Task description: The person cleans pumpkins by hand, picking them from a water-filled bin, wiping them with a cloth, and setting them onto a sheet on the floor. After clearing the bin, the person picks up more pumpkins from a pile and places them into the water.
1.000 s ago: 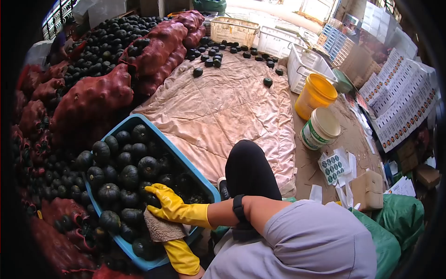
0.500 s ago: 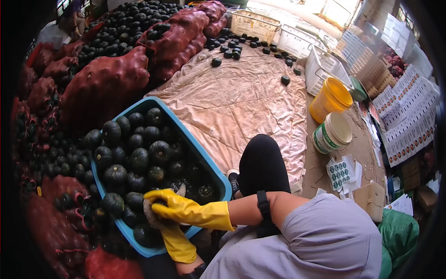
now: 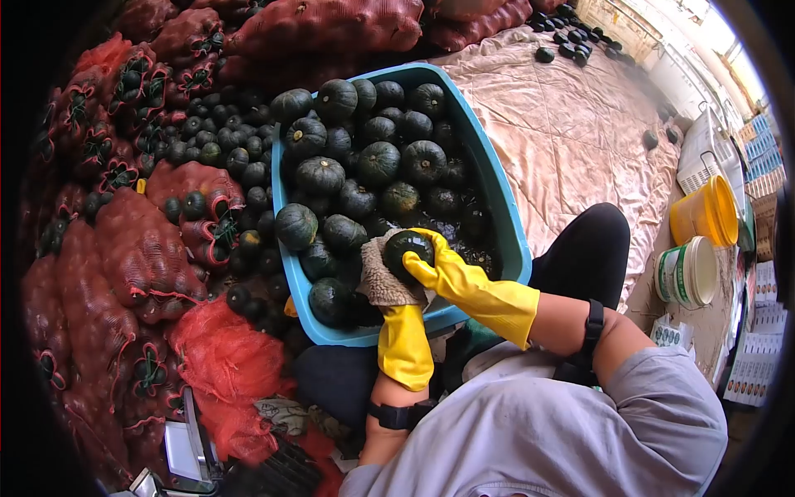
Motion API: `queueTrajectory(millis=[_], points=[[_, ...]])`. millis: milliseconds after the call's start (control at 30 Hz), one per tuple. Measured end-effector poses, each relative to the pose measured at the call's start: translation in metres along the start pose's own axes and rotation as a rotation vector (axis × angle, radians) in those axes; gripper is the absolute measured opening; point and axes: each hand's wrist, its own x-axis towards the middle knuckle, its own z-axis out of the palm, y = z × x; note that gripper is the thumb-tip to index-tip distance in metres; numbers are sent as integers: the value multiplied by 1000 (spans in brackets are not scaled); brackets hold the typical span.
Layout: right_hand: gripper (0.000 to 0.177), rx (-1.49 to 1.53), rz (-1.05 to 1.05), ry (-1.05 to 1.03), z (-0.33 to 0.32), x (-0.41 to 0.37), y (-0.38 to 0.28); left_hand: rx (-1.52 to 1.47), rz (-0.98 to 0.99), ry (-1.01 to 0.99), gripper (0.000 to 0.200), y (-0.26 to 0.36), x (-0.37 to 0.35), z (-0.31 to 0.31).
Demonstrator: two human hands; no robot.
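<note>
My right hand (image 3: 431,261), in a yellow rubber glove, grips a wet dark green kabocha squash (image 3: 407,248) above the near end of a blue tub (image 3: 507,207). Pressed against the squash's left side is a brown towelling cloth (image 3: 383,273). My left hand (image 3: 389,291), also in a yellow glove, is closed on this cloth, which covers most of its fingers. More kabocha squashes (image 3: 379,163) fill the tub, piled at its far and left side. Dark water (image 3: 464,236) shows at the right.
Red mesh sacks of squash (image 3: 141,248) and loose squashes (image 3: 224,137) crowd the left. A pinkish sheet (image 3: 571,124) covers the floor at right, with squashes at its far edge. A yellow bucket (image 3: 704,211), a white bucket (image 3: 686,273) and crates (image 3: 708,149) stand beyond.
My view has turned left and down, so the tub appears further right and higher. The squash between my hands, mostly hidden before, is now plainly visible against the cloth.
</note>
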Motion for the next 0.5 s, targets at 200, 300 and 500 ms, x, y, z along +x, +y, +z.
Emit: queueTrajectory(millis=[200, 300, 500], points=[[75, -470, -318, -386, -28, 4, -42, -303, -222, 24, 13, 16, 6, -3], [63, 225, -51, -80, 5, 6, -7, -395, -253, -18, 15, 7, 10, -4], [72, -571, -348, -250, -22, -2, -38, 524, 52, -43, 46, 37, -3, -12]])
